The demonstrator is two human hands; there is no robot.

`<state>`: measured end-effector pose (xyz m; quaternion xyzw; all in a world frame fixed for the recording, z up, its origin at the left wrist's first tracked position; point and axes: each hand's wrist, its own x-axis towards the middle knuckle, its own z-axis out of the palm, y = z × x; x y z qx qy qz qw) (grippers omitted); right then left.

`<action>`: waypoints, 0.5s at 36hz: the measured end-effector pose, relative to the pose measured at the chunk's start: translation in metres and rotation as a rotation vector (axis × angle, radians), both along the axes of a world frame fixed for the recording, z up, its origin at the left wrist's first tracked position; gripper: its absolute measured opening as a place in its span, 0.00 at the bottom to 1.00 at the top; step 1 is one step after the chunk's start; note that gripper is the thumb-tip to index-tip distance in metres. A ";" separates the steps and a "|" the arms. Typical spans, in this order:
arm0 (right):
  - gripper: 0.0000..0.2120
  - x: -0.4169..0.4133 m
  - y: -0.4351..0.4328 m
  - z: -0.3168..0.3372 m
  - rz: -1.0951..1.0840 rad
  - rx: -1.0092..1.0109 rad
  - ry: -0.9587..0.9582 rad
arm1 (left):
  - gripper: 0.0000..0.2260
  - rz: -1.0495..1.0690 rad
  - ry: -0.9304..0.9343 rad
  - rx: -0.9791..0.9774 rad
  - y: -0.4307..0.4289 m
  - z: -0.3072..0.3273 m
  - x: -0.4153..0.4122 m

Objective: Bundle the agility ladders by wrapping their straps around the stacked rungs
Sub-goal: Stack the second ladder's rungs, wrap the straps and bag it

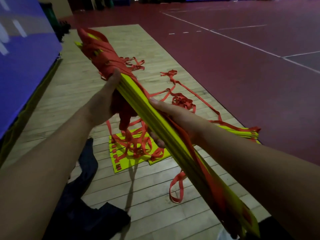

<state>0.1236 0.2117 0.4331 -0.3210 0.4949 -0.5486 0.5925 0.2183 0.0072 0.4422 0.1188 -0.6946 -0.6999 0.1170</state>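
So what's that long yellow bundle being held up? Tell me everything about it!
The yellow bundle is a stack of thin, flat, plastic-looking rungs, held slanting above the wooden floor. Red straps wrap its far end; loose ones dangle underneath. The left hand grips beside the wrapping, the right hand grips the middle.

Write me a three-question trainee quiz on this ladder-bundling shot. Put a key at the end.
1. True or false: the red straps are wrapped around the far end of the held stack of yellow rungs.
2. What are the left hand and right hand doing? A) both grip the stack; B) both hang free; C) both pull a strap off the floor.
3. Fill in: the second pile of rungs lies on the ____ floor.

Key: 1 true; 2 A; 3 wooden.
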 end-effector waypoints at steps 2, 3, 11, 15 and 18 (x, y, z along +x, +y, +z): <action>0.27 -0.004 0.005 0.003 -0.077 0.006 0.130 | 0.52 -0.109 -0.198 -0.107 -0.007 -0.004 0.008; 0.29 -0.007 0.007 0.003 -0.118 0.012 0.189 | 0.51 -0.155 -0.260 -0.139 -0.010 -0.006 0.010; 0.23 -0.011 -0.006 -0.015 -0.301 0.216 0.980 | 0.32 0.002 -0.131 0.003 0.021 -0.010 -0.011; 0.18 -0.003 -0.010 -0.025 -0.267 0.212 1.426 | 0.24 0.307 -0.185 -0.076 0.043 -0.021 -0.020; 0.19 0.001 -0.010 -0.028 -0.289 0.165 1.550 | 0.24 0.437 -0.152 -0.047 0.047 -0.021 -0.020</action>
